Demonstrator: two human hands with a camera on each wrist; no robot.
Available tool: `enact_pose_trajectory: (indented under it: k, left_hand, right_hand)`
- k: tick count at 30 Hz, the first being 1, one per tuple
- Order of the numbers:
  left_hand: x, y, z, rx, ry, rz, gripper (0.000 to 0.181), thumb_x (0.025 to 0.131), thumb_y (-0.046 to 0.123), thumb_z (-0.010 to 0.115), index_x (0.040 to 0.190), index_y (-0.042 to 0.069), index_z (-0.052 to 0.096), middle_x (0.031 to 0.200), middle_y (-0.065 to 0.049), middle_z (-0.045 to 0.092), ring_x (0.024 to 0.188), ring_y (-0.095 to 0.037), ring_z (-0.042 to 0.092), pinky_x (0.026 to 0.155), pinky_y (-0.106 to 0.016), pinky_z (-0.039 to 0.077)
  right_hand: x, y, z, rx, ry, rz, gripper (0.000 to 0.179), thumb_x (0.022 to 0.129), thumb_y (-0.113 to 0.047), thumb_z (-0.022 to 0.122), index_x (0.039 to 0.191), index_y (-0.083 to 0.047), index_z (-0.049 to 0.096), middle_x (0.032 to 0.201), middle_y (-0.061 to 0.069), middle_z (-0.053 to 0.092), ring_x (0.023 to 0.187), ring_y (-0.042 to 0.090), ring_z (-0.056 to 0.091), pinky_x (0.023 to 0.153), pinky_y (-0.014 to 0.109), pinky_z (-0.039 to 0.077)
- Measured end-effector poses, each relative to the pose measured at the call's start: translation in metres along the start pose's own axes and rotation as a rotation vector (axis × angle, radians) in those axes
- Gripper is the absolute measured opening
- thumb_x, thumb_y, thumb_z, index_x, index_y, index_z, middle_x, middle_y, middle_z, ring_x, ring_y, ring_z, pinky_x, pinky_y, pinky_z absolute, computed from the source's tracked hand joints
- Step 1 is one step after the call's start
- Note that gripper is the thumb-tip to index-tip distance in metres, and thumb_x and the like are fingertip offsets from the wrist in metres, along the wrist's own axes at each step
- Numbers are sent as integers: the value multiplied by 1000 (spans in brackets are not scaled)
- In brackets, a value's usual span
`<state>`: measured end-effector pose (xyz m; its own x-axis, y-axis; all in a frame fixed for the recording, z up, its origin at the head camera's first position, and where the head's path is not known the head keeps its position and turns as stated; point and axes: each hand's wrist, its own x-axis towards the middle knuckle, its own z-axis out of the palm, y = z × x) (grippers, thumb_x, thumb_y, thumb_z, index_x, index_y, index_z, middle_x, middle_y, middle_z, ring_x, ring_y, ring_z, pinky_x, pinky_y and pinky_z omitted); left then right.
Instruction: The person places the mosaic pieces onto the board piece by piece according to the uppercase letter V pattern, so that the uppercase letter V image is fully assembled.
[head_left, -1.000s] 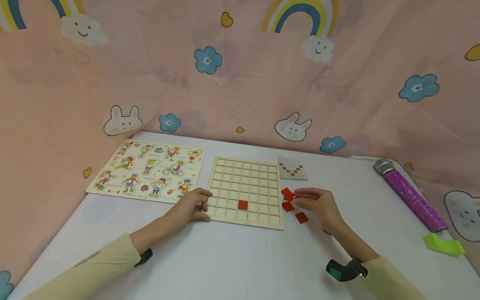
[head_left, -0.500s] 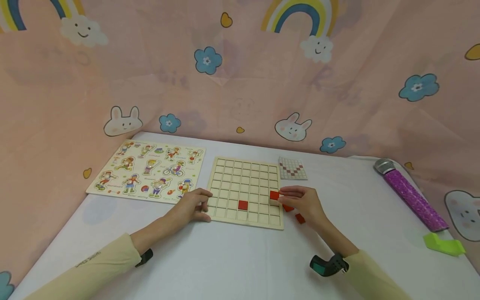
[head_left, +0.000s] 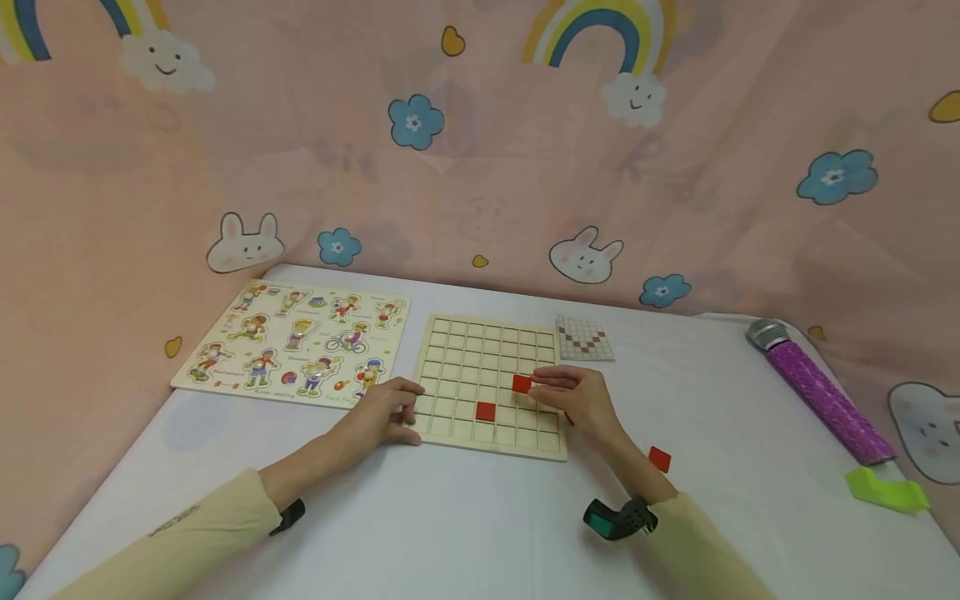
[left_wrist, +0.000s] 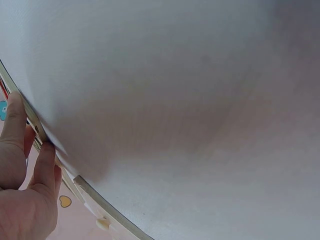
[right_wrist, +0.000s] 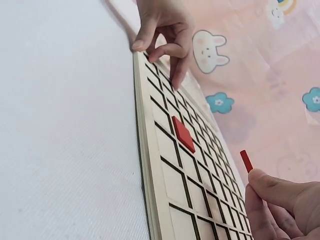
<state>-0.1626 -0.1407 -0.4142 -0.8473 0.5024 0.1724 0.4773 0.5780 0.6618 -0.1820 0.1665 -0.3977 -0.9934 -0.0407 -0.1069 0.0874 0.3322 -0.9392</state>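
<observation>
A wooden grid board (head_left: 457, 379) lies flat on the white table. My left hand (head_left: 382, 412) grips its left edge near the front corner, thumb and fingers at the rim, as the left wrist view also shows. One red square tile (head_left: 486, 412) sits in a cell near the front. Between thumb and fingertips, my right hand (head_left: 581, 402) pinches a second red tile (head_left: 521, 384), held above the right part of the board. In the right wrist view this pinched tile (right_wrist: 246, 161) appears edge-on, raised off the grid.
Beside my right forearm lies a loose red tile (head_left: 659, 459); another is mostly hidden under the hand. A small pattern card (head_left: 585, 337) sits behind the board's right corner. A picture puzzle board (head_left: 285, 342), a purple microphone (head_left: 825, 400) and a green piece (head_left: 888, 492) flank it.
My right hand has picked up a red tile from beside the board and carried it left over the grid. The left hand stays in place.
</observation>
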Motion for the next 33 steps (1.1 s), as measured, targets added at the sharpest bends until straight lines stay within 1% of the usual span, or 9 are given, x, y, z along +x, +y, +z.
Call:
enact_pose_trajectory:
  k: [4, 8, 13, 16, 19, 26, 30, 33]
  left_hand:
    - [0, 0, 0, -8, 1, -7, 34, 65, 10, 86, 66, 7, 53, 117, -18, 61, 111, -34, 57, 83, -34, 52]
    - [1, -1, 1, 2, 9, 9, 34, 66, 11, 86, 66, 8, 52, 116, -18, 61, 110, -35, 57, 82, -33, 52]
    - [1, -2, 1, 14, 13, 24, 34, 66, 12, 86, 66, 7, 52, 116, -18, 61, 110, -35, 58, 83, -34, 52]
    - [1, -1, 1, 4, 8, 11, 33, 66, 10, 86, 66, 7, 53, 116, -18, 61, 111, -35, 57, 84, -35, 51]
    - [1, 0, 0, -5, 2, -2, 33, 66, 10, 86, 66, 7, 53, 117, -18, 61, 112, -34, 57, 85, -35, 51]
    - [0, 0, 1, -4, -3, -2, 33, 66, 11, 85, 67, 7, 53, 117, -18, 61, 112, -34, 57, 85, -36, 51]
    - [0, -1, 1, 10, -1, 1, 33, 66, 12, 85, 66, 8, 53, 117, -17, 61, 111, -34, 57, 84, -36, 51]
    - [0, -1, 1, 15, -2, -6, 33, 66, 13, 85, 66, 9, 52, 117, -17, 61, 111, -33, 58, 85, -36, 51]
  right_hand:
    - [3, -2, 6, 18, -2, -1, 38, 80, -7, 77, 114, 5, 65, 109, 17, 69, 98, 23, 68, 80, 22, 52]
    - [6, -2, 10, 24, -10, -5, 37, 80, -7, 78, 113, 4, 66, 107, 16, 69, 98, 22, 67, 80, 22, 52]
    - [8, -1, 17, 5, -31, -17, 34, 79, -7, 78, 110, 3, 67, 102, 15, 71, 94, 21, 68, 81, 23, 52]
    - [10, 0, 22, -3, -28, -7, 33, 78, -8, 79, 108, 0, 68, 99, 12, 72, 92, 18, 68, 79, 23, 52]
    - [11, 1, 26, 15, -28, -6, 33, 76, -7, 80, 107, 1, 69, 97, 12, 72, 89, 18, 69, 79, 24, 52]
    - [12, 0, 39, 37, -34, -16, 33, 76, -4, 80, 106, 3, 69, 98, 15, 72, 86, 19, 71, 80, 28, 53]
    - [11, -1, 47, 83, -28, 11, 30, 76, -3, 80, 104, 1, 70, 97, 13, 72, 88, 19, 70, 79, 28, 53]
    - [10, -2, 53, 84, -9, 34, 27, 75, -4, 80, 101, -2, 71, 94, 9, 73, 88, 17, 69, 79, 27, 53]
